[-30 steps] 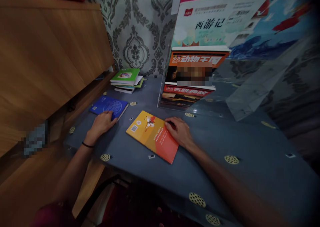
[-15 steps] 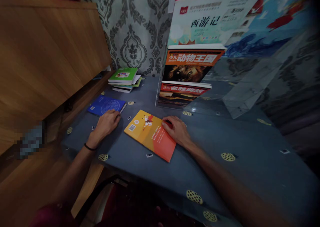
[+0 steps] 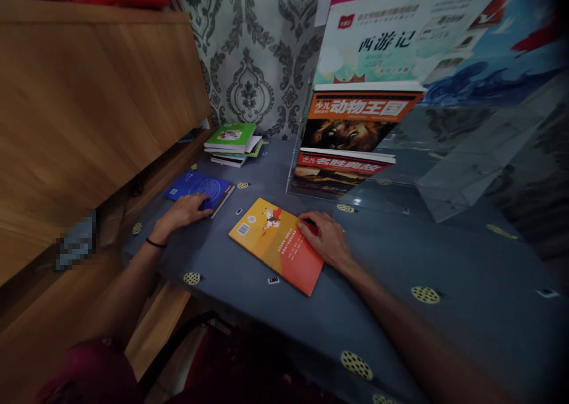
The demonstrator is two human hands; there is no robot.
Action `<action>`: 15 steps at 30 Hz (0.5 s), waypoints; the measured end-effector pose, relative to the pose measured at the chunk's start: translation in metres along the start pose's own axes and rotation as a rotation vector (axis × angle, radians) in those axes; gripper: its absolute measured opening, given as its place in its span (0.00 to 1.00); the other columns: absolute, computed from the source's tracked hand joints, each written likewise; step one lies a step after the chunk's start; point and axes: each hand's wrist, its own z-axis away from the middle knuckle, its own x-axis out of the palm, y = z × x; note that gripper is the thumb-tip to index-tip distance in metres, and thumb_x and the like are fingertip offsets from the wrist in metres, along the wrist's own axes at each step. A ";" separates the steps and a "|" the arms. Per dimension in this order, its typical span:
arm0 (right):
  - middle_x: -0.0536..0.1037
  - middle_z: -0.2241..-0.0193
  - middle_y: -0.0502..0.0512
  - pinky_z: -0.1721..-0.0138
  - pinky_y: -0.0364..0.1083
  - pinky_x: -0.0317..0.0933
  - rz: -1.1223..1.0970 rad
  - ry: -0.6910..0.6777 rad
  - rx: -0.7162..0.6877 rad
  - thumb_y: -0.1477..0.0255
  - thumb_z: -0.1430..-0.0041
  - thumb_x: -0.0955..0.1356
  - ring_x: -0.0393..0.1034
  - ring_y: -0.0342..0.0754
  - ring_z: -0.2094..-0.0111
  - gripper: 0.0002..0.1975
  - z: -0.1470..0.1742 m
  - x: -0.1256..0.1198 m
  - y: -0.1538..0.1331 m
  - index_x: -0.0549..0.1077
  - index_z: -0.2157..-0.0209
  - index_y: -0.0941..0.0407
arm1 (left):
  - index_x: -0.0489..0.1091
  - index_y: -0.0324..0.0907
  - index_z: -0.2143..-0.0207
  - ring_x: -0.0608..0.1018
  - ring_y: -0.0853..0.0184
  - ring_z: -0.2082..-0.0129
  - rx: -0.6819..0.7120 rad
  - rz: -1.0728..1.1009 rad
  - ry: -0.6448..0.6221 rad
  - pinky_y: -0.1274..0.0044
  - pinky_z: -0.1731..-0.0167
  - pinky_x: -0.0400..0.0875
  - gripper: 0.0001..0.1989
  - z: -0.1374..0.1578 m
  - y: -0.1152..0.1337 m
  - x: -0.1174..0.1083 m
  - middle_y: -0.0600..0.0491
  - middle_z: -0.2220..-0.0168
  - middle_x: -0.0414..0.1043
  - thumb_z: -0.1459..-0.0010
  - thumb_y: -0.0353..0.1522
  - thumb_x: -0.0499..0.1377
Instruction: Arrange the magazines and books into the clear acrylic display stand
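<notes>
My left hand (image 3: 184, 209) lies on the near edge of a blue book (image 3: 200, 188), its fingers stretched loosely over the cover. A dark band circles that wrist. My right hand (image 3: 326, 236) holds the right edge of a yellow and orange book (image 3: 275, 247), thumb on the cover and fingers bent around the side; the fingertips are partly hidden. This book lies flat with its barcode side up, showing a small figure on a white horse.
A small stack of books with a green one on top (image 3: 231, 134) sits at the back left. Behind my right hand stands a clear display rack (image 3: 471, 173) with several upright books. A wooden cabinet (image 3: 98, 96) borders the patterned tablecloth (image 3: 400, 250) on the left.
My left hand has slid a little further onto the blue book and its fingers have straightened. My right hand stays at the yellow and orange book. The whole view has shifted slightly.
</notes>
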 end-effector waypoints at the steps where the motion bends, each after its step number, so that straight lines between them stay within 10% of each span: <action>1: 0.81 0.63 0.58 0.55 0.53 0.65 -0.002 -0.001 -0.001 0.65 0.37 0.63 0.73 0.56 0.59 0.12 0.000 0.000 0.000 0.77 0.62 0.53 | 0.67 0.40 0.40 0.74 0.54 0.42 -0.006 -0.001 0.004 0.69 0.43 0.66 0.25 0.000 -0.002 -0.001 0.44 0.40 0.72 0.35 0.41 0.55; 15: 0.81 0.61 0.60 0.54 0.53 0.65 0.013 -0.048 0.021 0.65 0.37 0.62 0.74 0.57 0.56 0.13 -0.002 -0.005 -0.006 0.77 0.61 0.54 | 0.68 0.35 0.44 0.81 0.53 0.53 -0.062 -0.164 0.015 0.68 0.54 0.72 0.20 -0.005 0.034 -0.001 0.37 0.54 0.79 0.39 0.25 0.53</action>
